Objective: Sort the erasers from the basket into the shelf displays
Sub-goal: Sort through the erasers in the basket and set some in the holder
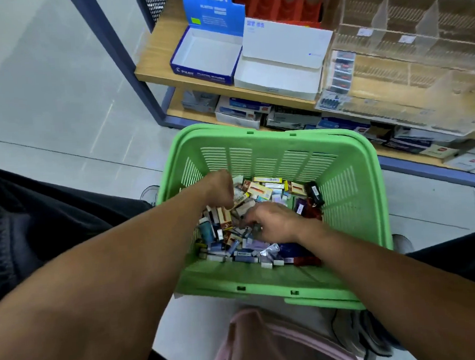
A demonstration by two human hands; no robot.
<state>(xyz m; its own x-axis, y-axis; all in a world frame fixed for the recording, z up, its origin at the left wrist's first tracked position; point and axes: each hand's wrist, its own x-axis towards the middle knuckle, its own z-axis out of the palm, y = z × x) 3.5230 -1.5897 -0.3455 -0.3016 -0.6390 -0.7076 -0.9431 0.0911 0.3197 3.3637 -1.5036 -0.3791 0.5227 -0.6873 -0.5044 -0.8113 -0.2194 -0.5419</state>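
A green plastic basket (351, 189) stands on the floor between my knees, holding a heap of small boxed erasers (262, 191) in several colours. Both my hands are down inside it. My left hand (220, 189) is curled, fingers hidden under the knuckles, over the heap's left side; whether it holds an eraser cannot be seen. My right hand (272, 222) lies palm down on the middle of the heap, its fingertips pinching at small erasers. On the wooden shelf beyond stand a blue Pilot display box (209, 56) and a white display box (279, 66), both showing bare insides.
A clear acrylic divider display (407, 66) fills the shelf's right side, with a few dark items at its left end. A red tray (281, 7) sits behind the white box. The lower shelf (188, 114) carries stacked stationery boxes. Grey tiled floor lies to the left.
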